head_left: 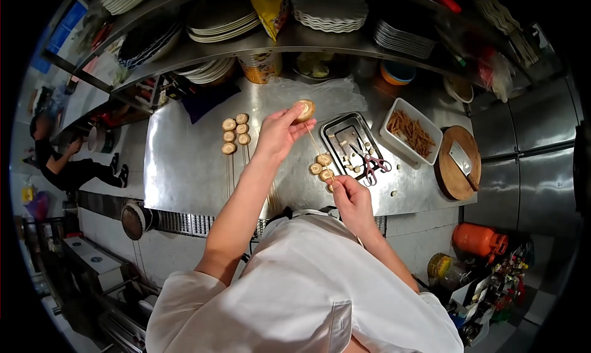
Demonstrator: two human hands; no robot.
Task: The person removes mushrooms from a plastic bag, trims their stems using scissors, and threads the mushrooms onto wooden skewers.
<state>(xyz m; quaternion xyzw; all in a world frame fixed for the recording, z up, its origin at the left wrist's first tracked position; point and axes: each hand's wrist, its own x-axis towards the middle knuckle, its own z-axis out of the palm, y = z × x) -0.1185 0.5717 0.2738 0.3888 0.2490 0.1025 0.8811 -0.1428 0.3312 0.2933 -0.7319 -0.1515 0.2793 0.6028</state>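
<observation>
My left hand (280, 133) is raised over the steel table, its fingers closed round a brown mushroom cap (305, 110) with the pale underside showing. A thin wooden skewer (314, 140) runs from just below that cap down to my right hand (352, 204), which pinches it near its lower end. Whether its tip has entered the cap I cannot make out. Several loose mushrooms (323, 160) lie beside and partly behind my right fingers. To the left, two skewers of mushrooms (229, 136) rest side by side, their sticks pointing toward me.
Right of my hands, a black-rimmed tray (325, 134) holds cut stems and scissors (372, 166). Beyond are a white container (425, 158) of brown strips and a round board (452, 184) with a cleaver (460, 159). Plates (329, 8) fill the shelf. Another person (61, 168) is far left.
</observation>
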